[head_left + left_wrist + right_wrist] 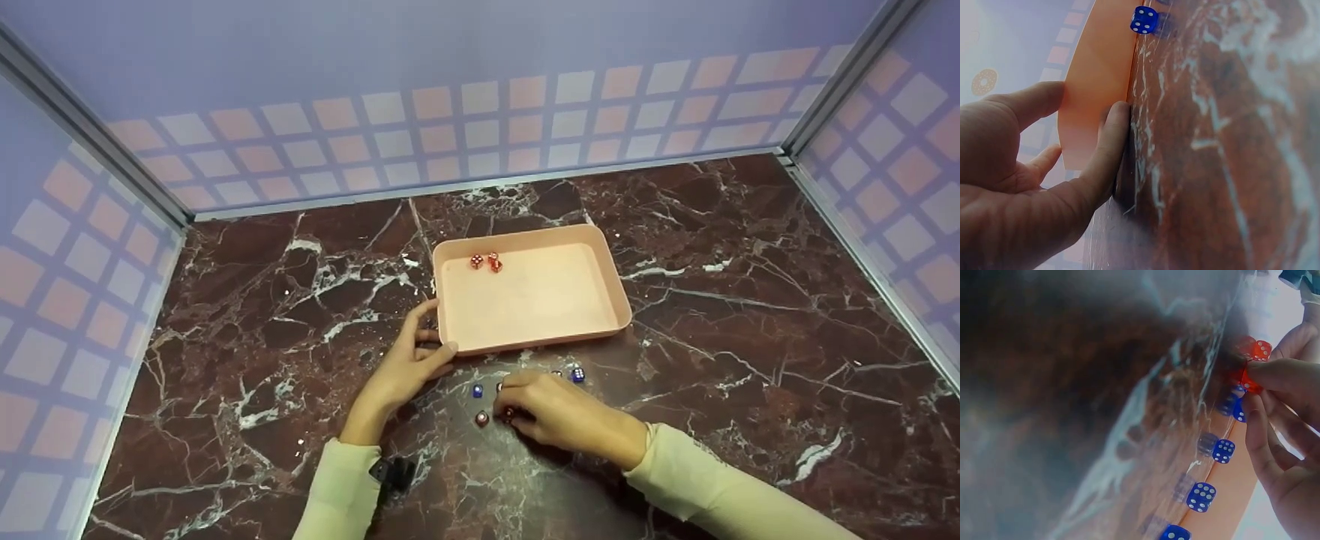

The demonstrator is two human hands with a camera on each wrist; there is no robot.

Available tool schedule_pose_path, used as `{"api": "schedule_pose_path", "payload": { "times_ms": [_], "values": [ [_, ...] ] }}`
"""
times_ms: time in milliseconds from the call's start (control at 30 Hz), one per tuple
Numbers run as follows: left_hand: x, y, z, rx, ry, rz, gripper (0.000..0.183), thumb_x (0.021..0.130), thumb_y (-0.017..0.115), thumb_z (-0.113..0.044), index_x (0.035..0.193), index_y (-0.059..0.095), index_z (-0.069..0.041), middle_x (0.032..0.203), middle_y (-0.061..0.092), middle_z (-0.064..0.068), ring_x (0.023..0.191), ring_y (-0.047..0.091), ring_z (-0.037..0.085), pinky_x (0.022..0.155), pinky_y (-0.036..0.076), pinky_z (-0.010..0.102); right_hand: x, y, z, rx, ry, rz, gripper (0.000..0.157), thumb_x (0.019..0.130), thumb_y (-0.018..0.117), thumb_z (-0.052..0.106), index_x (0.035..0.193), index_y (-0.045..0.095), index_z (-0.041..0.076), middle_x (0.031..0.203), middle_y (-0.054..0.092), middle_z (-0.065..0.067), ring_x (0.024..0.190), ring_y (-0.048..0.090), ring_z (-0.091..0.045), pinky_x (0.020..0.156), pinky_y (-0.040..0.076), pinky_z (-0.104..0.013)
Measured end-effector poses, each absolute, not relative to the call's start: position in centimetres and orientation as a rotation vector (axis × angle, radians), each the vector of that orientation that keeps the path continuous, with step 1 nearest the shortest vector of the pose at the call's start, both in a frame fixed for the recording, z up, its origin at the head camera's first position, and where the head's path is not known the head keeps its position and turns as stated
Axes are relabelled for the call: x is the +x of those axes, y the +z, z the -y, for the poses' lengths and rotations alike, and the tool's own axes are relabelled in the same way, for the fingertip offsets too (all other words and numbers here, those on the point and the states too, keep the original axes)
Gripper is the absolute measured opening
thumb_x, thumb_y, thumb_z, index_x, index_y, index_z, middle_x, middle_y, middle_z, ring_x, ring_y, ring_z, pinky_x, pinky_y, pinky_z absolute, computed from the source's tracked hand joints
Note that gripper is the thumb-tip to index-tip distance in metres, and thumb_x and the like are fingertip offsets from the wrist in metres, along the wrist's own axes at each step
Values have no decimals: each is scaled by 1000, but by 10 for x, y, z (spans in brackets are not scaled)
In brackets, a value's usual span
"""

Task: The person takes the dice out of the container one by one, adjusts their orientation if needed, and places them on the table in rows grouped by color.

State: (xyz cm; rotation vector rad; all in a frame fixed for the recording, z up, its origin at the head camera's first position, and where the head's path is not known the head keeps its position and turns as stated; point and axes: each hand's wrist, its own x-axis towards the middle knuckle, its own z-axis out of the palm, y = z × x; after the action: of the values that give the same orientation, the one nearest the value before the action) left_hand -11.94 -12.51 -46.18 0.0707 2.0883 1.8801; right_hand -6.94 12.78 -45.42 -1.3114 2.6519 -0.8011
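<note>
My left hand [405,367] holds the front left corner of a shallow pale orange tray [536,339], its thumb on the front wall and its fingers against the left side. Over the table just in front of the tray, my right hand [562,412] pinches a red die [1251,379] between thumb and fingers. Close by its fingertips lies another red die [482,418]. Blue dice stand along the tray's front: one blue die [478,391] at the left, another blue die [577,374] at the right, others partly behind the right hand. Inside the tray, 3 red dice [477,261] cluster at the back left.
The table [247,337] has a dark red marbled, glossy top with white veins. Upright panels [480,75] with pink and white squares enclose its back and sides. A black strap-like object [394,474] sits beside the left sleeve.
</note>
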Motion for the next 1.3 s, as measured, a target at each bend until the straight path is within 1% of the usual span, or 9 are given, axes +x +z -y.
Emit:
{"api": "schedule_pose_path", "payload": {
  "times_ms": [233,567,733,867,933,1000,1100,1200,1300],
  "values": [
    [-120,-462,125,52,1872,-2085,78,101,70,-3,166,29,-19,131,50,27,100,67,31,96,63,41,-71,-454,-129,-1351,-791,-2645,19,88,78,0,105,78,8,100,74,-3,92,70,-17,88,62,-30],
    [-121,-463,125,78,1884,-2081,76,101,69,-3,165,29,-17,131,50,28,100,67,31,97,63,43,-75,-445,-131,-1417,-799,-2644,23,88,83,9,110,76,8,104,72,-2,93,69,-16,87,61,-29],
    [-120,-465,127,100,1873,-2082,76,102,68,-4,165,27,-15,131,49,28,101,67,31,98,62,42,-85,-436,-131,-1372,-944,-2625,29,93,80,11,121,73,4,115,73,-7,100,71,-21,91,62,-30],
    [-121,-464,126,111,1860,-2089,76,102,68,-3,165,26,-15,130,50,29,100,67,31,96,63,41,-101,-435,-133,-1218,-1194,-2618,38,95,76,7,132,67,1,126,69,-12,105,71,-28,94,61,-33],
    [-120,-464,126,101,1862,-2088,76,102,68,-3,165,27,-16,130,50,28,99,67,30,95,63,41,-112,-437,-134,-1098,-1347,-2598,41,94,76,4,134,66,0,127,67,-15,101,71,-29,90,63,-33],
    [-120,-464,126,89,1864,-2091,77,101,69,-3,165,28,-17,129,50,28,99,67,30,94,64,40,-122,-437,-135,-956,-1488,-2580,43,93,76,1,135,65,0,129,66,-19,100,70,-29,89,63,-35],
    [-120,-464,125,85,1865,-2095,76,101,69,-3,164,29,-17,129,50,28,99,67,30,93,64,40,-135,-436,-135,-743,-1652,-2558,45,91,76,-3,134,65,-1,130,66,-23,94,71,-25,83,63,-36],
    [-121,-464,126,85,1864,-2103,76,101,70,-3,164,29,-17,129,51,28,99,68,31,92,64,41,-148,-435,-135,-555,-1733,-2571,44,90,76,-3,133,65,0,130,66,-23,93,70,-22,84,62,-37],
    [-121,-464,126,85,1864,-2104,76,101,70,-3,164,29,-17,129,51,28,100,68,32,92,64,41,-159,-435,-135,-442,-1741,-2582,45,90,78,-1,133,66,0,130,66,-22,92,70,-23,85,62,-37]
  ]
}}
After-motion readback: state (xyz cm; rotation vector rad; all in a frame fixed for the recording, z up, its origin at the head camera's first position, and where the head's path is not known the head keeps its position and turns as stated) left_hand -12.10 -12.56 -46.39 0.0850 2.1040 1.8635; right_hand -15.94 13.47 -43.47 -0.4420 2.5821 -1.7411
